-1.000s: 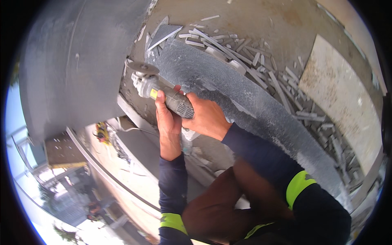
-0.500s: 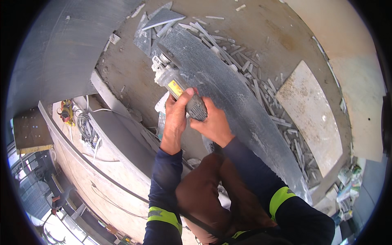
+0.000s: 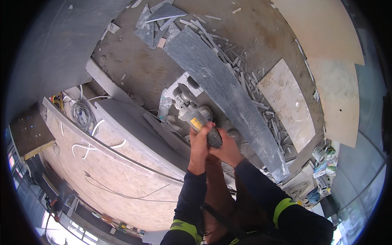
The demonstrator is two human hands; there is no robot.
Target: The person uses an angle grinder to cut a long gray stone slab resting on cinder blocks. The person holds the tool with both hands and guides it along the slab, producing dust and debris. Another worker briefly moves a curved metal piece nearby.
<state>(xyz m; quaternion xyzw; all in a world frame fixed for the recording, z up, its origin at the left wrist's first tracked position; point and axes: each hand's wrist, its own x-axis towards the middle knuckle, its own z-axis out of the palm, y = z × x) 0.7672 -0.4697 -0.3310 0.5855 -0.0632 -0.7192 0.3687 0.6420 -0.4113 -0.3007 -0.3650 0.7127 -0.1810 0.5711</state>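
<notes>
Angle grinder point(image 3: 194, 116), dusty grey: both hands point(image 3: 199, 143) clasp and partly hide its ribbed rear casing point(image 3: 214, 138), near the long edge of a grey stone slab point(image 3: 220, 79).

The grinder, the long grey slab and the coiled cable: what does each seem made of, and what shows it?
Grinder: head looks like dull, pale metal; dark ribbed rear probably plastic.
Slab: probably stone, given its matt, mottled grey face with pale dusty patches.
Cable: likely plastic-sheathed, judging by its smooth, even loops.
</notes>
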